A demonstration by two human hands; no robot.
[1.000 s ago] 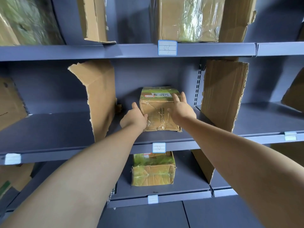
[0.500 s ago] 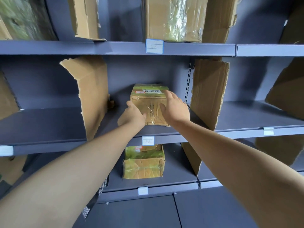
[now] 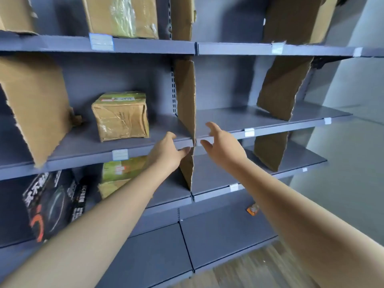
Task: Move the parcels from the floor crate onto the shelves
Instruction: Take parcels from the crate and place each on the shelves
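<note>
Logging taped cardboard parcel [image 3: 120, 118] sitting upright on middle shelf [image 3: 83, 141], set back from the front edge, in the bay between torn left divider [image 3: 35, 104] and centre divider [image 3: 185, 94]; touching neither. Noting green wrap and a white label across its top, wrinkled clear tape over its front face.

Recording left hand [image 3: 166, 151] hovering in front of the middle shelf's front edge, to the right of the parcel and apart from it, gripping nothing. Finding its fingers [image 3: 182, 151] loosely bent and close together, tips reaching toward the centre divider; contact there: cannot tell.

Recording right hand [image 3: 223, 147] hovering at the same front edge, just right of the centre divider, gripping nothing. Finding its fingers spread apart and relaxed, one raised above the edge.

Noting white shelf label [image 3: 120, 154] clipped on the front edge below the parcel.

Seeing second parcel [image 3: 118, 173], green-wrapped, on lower shelf [image 3: 172, 192], directly under the first, partly hidden behind the left forearm. Seeing black printed box [image 3: 52, 204] standing left of it, toward the lower shelf's left end.

Seeing plastic-wrapped carton [image 3: 122, 15] on top shelf [image 3: 145, 45], near its front edge, above the parcel's bay. Noting further torn divider [image 3: 280, 88] leaning in the right-hand bay, well apart from both hands. Spotting small orange item [image 3: 252, 210] on the lowest right-hand shelf; too blurred for identifying.
</note>
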